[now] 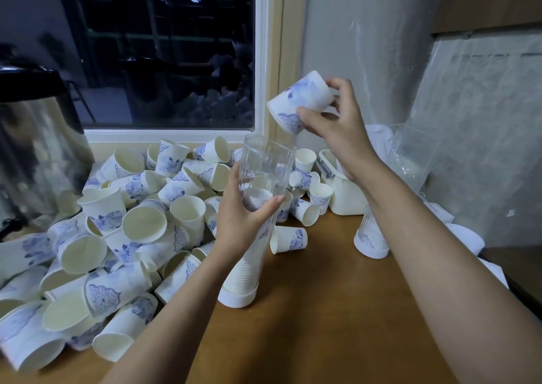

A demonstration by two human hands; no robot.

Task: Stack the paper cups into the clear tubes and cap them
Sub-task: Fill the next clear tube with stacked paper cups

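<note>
The wooden table [322, 310] runs under both grips. A heap of loose paper cups [117, 222] lies to the left of the left hand [237, 222], with a metal urn [38, 149] further out beyond it. The clear tube [264, 172] stands slightly tilted. The left hand's fingers and thumb curl round the tube's middle. Stacked cups fill the tube below that grip, down to a white cap [237, 295] on the table. Above the tube's open mouth and slightly right, the right hand [337, 125] pinches one tilted paper cup [302, 99] between thumb and fingers.
</note>
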